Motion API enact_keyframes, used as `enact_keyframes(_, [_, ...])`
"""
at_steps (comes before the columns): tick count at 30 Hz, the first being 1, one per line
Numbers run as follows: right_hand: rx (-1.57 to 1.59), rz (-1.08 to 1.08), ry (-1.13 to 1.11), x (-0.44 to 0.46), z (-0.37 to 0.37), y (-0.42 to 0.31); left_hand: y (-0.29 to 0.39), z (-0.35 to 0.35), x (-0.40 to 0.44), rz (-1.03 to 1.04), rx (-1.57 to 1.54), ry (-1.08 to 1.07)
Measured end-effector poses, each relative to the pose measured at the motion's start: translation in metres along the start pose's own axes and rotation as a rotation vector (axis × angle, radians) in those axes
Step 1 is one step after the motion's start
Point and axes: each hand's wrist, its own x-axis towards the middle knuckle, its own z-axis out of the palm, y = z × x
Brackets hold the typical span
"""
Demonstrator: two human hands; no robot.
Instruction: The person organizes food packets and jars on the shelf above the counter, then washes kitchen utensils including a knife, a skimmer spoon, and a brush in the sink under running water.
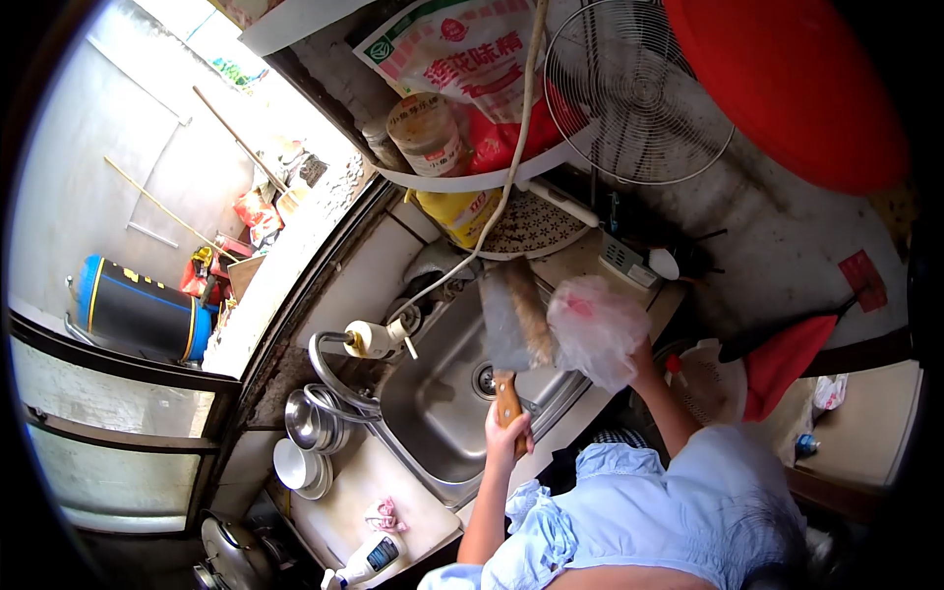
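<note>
My left hand (506, 438) is wrapped round the wooden handle of a cleaver (504, 320). Its broad grey blade points away from me, over the steel sink (447, 433). Along the blade's right side lies a rough brown strip (534, 329) whose kind I cannot make out. A crumpled, see-through plastic bag (598, 334) hangs at the end of my right arm, just right of the blade. The bag covers most of my right hand (641, 362), and a small pinkish-red patch shows through it. The fingers appear closed on the bag.
A curved faucet (339, 369) reaches over the sink's left side. Stacked metal bowls (310, 421), white bowls (300, 467), a pink cloth (383, 515) and a spray bottle (369, 559) are on the left counter. A shelf with a jar (425, 133) overhangs the back.
</note>
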Motion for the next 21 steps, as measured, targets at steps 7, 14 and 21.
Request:
enact_keyframes(7, [-0.09,0.171,-0.024,-0.047,-0.023,0.02,-0.014,0.071,0.135,0.153,0.145,-0.019])
enact_keyframes(14, [-0.034,0.316,0.016,-0.082,-0.037,0.013,-0.028,0.108,0.208,0.25,-0.022,-0.056])
enact_keyframes(21, [-0.166,0.319,0.024,-0.102,-0.049,0.026,-0.053,0.113,0.228,0.264,0.058,0.019])
